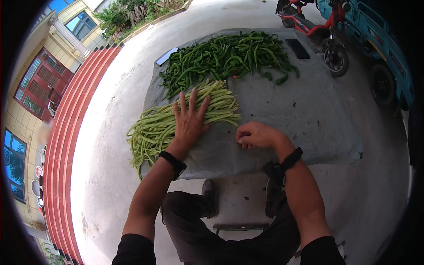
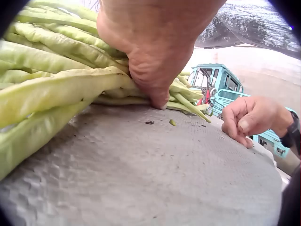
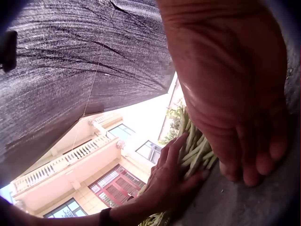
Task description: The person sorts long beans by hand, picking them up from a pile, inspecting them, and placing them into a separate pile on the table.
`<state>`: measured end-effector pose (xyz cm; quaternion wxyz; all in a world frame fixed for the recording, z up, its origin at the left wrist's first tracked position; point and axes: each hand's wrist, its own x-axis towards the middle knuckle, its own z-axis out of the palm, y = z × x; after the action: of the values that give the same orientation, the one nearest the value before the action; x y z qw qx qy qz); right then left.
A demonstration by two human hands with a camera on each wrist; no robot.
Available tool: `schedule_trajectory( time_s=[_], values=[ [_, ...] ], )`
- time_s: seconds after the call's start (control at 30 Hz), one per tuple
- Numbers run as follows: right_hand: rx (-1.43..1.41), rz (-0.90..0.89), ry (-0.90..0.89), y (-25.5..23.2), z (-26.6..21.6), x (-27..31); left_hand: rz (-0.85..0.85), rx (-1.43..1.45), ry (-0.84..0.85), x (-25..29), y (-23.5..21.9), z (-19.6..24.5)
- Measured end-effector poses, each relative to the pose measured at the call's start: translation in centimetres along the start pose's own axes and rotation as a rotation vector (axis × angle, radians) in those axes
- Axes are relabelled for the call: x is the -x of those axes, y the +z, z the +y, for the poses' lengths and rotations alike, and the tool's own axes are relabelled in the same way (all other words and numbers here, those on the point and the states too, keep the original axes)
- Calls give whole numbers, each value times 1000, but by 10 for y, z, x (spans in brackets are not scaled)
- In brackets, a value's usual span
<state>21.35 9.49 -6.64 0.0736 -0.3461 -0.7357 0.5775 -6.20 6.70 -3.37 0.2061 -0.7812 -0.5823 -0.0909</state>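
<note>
Long pale green beans (image 1: 150, 128) lie in a broad pile on the grey cloth (image 1: 274, 110). My left hand (image 1: 190, 123) rests on them with its fingers spread; in the left wrist view its thumb side (image 2: 155, 61) comes down beside the beans (image 2: 56, 89) to the cloth. Right of the pile, apart from it, my right hand (image 1: 257, 134) is low at the cloth, its fingers loosely curled. The left wrist view shows that right hand (image 2: 251, 117) with nothing visible between thumb and fingers. Its palm (image 3: 225, 89) fills the upper right of the right wrist view.
Dark green peppers (image 1: 221, 57) are heaped along the cloth's far side, between a pale phone-like slab (image 1: 167, 56) on the left and a dark phone (image 1: 297, 48) on the right. Small scraps dot the cloth. Beyond stand a red scooter (image 1: 309, 27) and a teal vehicle (image 1: 384, 39).
</note>
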Motion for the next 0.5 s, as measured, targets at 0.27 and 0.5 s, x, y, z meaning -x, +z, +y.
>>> schedule_trajectory(
  time_s=[0.27, 0.5],
  values=[
    [-69, 11, -22, 2, 10, -3, -15, -83, -51, -10, 11, -4],
    [-71, 11, -27, 2, 8, 1, 57, -139, -108, -23, 24, -16]
  ],
)
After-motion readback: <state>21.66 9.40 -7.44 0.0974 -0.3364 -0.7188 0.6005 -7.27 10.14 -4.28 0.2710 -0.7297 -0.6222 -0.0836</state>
